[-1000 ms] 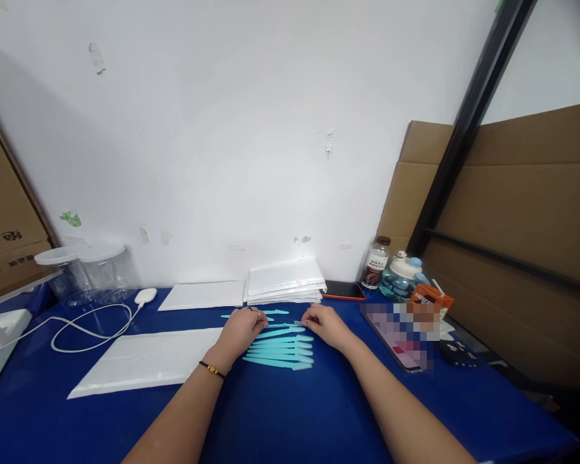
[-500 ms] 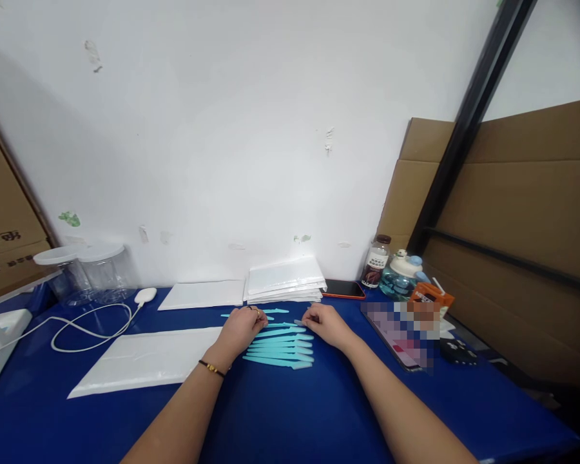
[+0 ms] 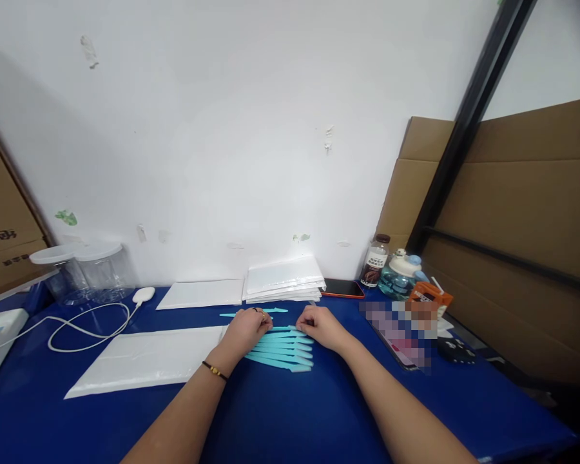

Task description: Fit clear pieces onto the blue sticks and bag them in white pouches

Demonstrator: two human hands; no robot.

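Several thin light-blue plastic sticks (image 3: 290, 354) lie fanned in a row on the blue table, between my hands. My left hand (image 3: 252, 327), with a ring and a bracelet, has its fingers closed at the left end of the topmost stick of the row. At that stick's right end, the fingers of my right hand (image 3: 318, 324) are pinched together. Two more light-blue sticks (image 3: 275, 310) lie behind my left hand, partly hidden by it.
White padded envelopes (image 3: 285, 277) are stacked against the wall, with one envelope (image 3: 200, 293) beside them and a larger one (image 3: 145, 361) at left. A phone (image 3: 343, 289), bottle (image 3: 376, 261), jug (image 3: 400, 276) and orange pouch (image 3: 430, 298) stand or lie right. Clear containers (image 3: 101, 274) and a white cable (image 3: 89, 348) are left.
Both hands have shifted slightly, my right hand to the left and my left hand a little to the right. The upper sticks of the row sit closer together.
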